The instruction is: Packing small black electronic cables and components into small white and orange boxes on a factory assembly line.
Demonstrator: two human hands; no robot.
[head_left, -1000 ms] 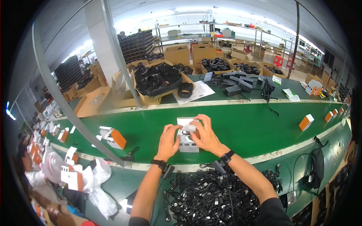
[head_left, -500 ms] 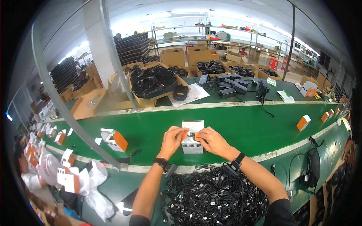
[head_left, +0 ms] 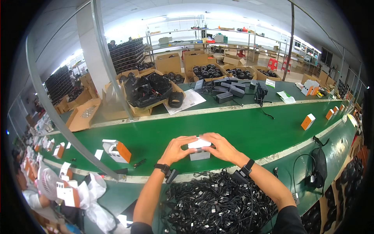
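Observation:
A small white box (head_left: 200,156) stands upright on the green belt in front of me, held between my two hands. My left hand (head_left: 176,151) grips its left side, with fingers over the top flap and the thumb against the front. From the other side my right hand (head_left: 221,147) presses on the flap, its fingertips smeared by motion. The white flap (head_left: 199,143) lies tilted over the box's top. What is inside cannot be seen. A large pile of black cables (head_left: 218,202) with metal plugs lies right below my forearms.
An open white-and-orange box (head_left: 117,151) stands left on the belt (head_left: 249,134), behind a slanting metal post (head_left: 74,140). Another orange-and-white box (head_left: 307,121) is at the right. Black adapters (head_left: 230,91) lie across the belt. A black pouch (head_left: 319,165) rests at right.
The box's upright top flap has come down over the opening under my hands. My fingers have moved from the box's sides onto its top. The whole view has shifted slightly.

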